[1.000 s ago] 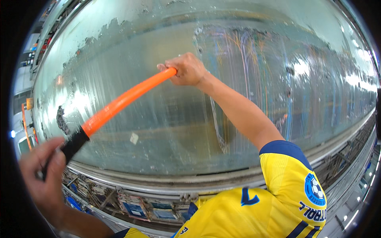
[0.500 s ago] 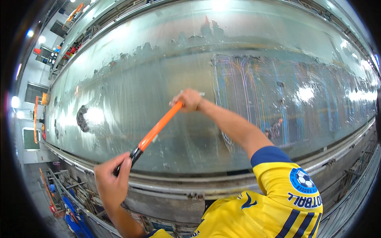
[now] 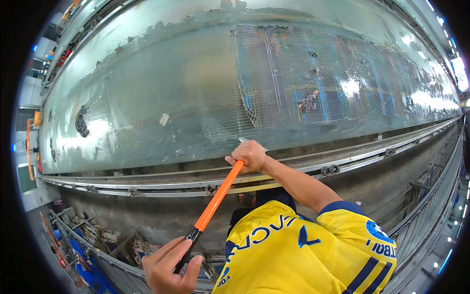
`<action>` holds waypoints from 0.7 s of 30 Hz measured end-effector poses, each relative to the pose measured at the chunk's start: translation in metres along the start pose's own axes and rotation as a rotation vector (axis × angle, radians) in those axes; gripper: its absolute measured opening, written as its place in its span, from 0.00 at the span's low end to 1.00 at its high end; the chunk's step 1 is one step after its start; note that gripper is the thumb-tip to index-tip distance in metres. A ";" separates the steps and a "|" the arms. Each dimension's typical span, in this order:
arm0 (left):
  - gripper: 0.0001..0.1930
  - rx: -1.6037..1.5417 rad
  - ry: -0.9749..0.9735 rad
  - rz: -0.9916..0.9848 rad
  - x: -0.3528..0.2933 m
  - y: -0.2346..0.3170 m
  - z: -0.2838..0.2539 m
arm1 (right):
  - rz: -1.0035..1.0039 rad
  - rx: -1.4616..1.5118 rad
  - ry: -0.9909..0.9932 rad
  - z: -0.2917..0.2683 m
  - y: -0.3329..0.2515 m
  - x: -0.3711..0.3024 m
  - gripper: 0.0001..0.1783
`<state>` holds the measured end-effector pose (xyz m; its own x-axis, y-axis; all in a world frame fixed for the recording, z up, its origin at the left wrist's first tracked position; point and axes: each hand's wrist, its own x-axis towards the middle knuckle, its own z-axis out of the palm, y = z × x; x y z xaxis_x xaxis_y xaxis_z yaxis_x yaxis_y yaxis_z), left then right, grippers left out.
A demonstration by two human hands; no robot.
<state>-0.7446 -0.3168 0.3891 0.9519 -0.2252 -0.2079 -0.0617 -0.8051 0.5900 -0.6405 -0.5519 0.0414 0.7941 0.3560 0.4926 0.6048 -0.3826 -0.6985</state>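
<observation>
My right hand [image 3: 250, 156] is wrapped round the upper end of an orange-handled scraper [image 3: 219, 196], close to its thin metal head [image 3: 261, 146], most of which the hand hides. The head is over the near edge of a long wet table surface [image 3: 147, 88]. Lower down, my left hand [image 3: 169, 267] has its fingers and thumb about the scraper's black grip [image 3: 188, 249]. The handle slopes from the table edge down to the left, toward my body.
Colored streaks cover a dark patch [image 3: 293, 73] on the table's right part. Dark clumps [image 3: 308, 103] and a small pale scrap [image 3: 164, 119] lie on the surface. A metal rail [image 3: 161, 190] with knobs runs along the near edge. Metal racks [image 3: 105, 235] and blue material stand at lower left.
Both hands have drawn the scraper toward my body, its head coming from the middle of the table to the near edge. The view has shifted, and the pale scrap now shows on the surface.
</observation>
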 end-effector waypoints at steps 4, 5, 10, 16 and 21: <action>0.10 0.011 -0.030 0.054 0.061 0.021 -0.017 | -0.022 -0.024 0.101 -0.013 0.044 0.042 0.26; 0.10 0.017 -0.035 0.051 0.075 0.016 -0.024 | -0.007 0.009 0.099 -0.011 0.053 0.053 0.25; 0.12 0.233 -0.154 0.293 0.192 0.027 -0.071 | 0.067 0.033 0.144 -0.010 0.092 0.107 0.25; 0.12 0.444 0.150 0.191 0.316 -0.010 -0.110 | 0.115 0.008 0.249 -0.032 0.190 0.216 0.20; 0.11 0.171 0.213 -0.136 0.414 -0.024 -0.129 | 0.098 -0.086 0.136 -0.041 0.288 0.317 0.15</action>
<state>-0.3104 -0.3202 0.3898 0.9953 -0.0033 -0.0971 0.0384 -0.9047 0.4244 -0.2119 -0.5845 0.0181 0.8468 0.1971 0.4941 0.5224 -0.4835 -0.7024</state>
